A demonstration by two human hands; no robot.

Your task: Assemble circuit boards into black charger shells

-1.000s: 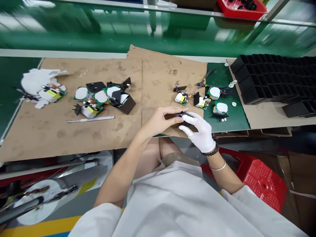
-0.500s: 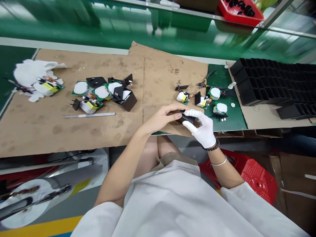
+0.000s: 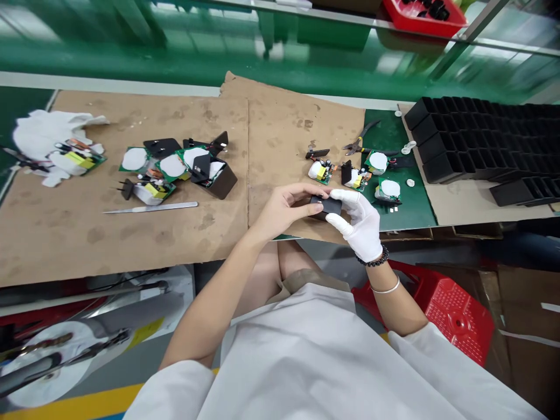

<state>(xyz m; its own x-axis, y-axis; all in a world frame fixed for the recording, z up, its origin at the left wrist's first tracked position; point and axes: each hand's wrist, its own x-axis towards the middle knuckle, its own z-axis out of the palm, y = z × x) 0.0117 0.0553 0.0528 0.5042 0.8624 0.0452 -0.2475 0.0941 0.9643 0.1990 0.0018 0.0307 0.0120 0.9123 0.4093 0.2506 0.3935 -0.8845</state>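
Between my two hands, at the front edge of the bench, is a black plastic adapter case (image 3: 329,206) with its flat top face up. My bare left hand (image 3: 291,205) grips its left end, thumb on the top face. My white-gloved right hand (image 3: 359,220) holds the right end between thumb and fingers. Just beyond lie circuit boards with white pads and yellow parts, among them one board (image 3: 321,171) and another board (image 3: 389,189). Pliers (image 3: 361,142) with dark handles rest behind these.
Left on the cardboard (image 3: 219,233) are several circuit boards, a filled black case (image 3: 223,182), tweezers (image 3: 151,207) and a white glove (image 3: 39,134). Rows of black cases (image 3: 464,140) stand at the right. A red tray (image 3: 424,23) sits on the shelf above; a red stool (image 3: 459,318) is below.
The black case has turned so more of its top face shows between my hands. Both hands keep hold of it, and my right fingers have shifted slightly. The view has moved a little.
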